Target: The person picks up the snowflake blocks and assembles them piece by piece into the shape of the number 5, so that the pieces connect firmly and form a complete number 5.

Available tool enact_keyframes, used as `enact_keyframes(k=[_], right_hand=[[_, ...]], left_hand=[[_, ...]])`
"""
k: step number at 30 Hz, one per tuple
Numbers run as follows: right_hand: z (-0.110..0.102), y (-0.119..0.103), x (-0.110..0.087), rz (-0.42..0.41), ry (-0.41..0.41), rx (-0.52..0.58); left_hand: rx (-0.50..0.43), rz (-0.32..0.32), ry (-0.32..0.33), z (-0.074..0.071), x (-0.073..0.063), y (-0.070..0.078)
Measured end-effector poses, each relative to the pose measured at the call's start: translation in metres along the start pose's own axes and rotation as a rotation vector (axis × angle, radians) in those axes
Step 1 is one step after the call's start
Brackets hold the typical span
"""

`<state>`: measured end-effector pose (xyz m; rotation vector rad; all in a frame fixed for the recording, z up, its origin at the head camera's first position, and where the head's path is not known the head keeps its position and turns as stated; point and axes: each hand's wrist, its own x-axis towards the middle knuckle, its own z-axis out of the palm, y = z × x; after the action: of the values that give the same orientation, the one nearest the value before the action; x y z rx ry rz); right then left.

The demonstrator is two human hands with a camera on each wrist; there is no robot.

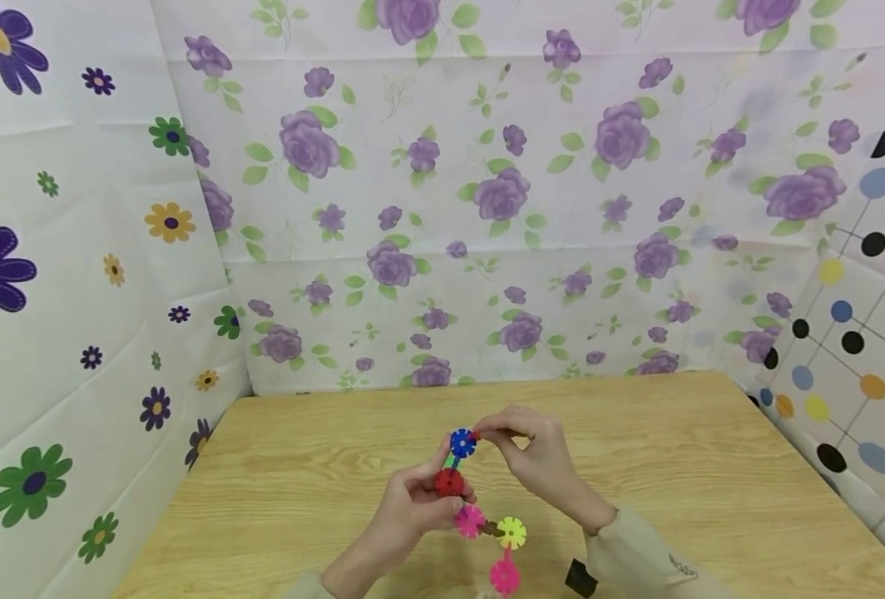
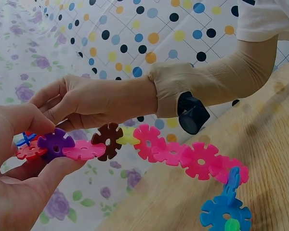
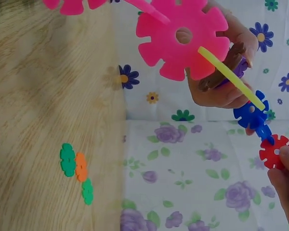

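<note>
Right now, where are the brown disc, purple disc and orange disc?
Brown disc (image 2: 108, 150), left wrist view, on its face below the hole.
Purple disc (image 2: 56, 139), left wrist view, on its face above the hole.
Orange disc (image 3: 81, 169), right wrist view, near its middle.

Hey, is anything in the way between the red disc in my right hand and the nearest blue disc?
Nothing visible is. In the right wrist view, the red notched disc in your right hand meets the edge-on blue disc directly. Your left hand isn't between them.
</note>
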<state>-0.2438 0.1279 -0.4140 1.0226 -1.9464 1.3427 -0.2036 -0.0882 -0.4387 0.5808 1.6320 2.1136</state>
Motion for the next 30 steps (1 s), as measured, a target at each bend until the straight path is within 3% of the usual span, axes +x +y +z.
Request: enact_keyframes(k=[8, 20, 23, 27, 30], right_hand=[[-0.004, 0.002, 0.000, 0.054, -0.068, 0.050], [-0.007, -0.002, -0.001, 0.257, -0.086, 0.054], [-0.009, 0.000, -0.004, 0.348, -0.172, 0.081], [-0.013, 0.002, -0.009, 0.479, -0.382, 0.152], [-0.014, 0.003, -0.012, 0.525, -0.507, 0.223]], left_hand=[[0.007, 0.005, 0.026, 0.001, -0.003, 0.006], [-0.021, 0.011, 0.112, 0.001, -0.004, 0.009], [-0.016, 0.042, 0.145, 0.000, -0.003, 0.008], [-0.018, 0.088, 0.214, 0.002, -0.001, 0.009], [-0.043, 0.109, 0.283, 0.005, 0.001, 0.011]])
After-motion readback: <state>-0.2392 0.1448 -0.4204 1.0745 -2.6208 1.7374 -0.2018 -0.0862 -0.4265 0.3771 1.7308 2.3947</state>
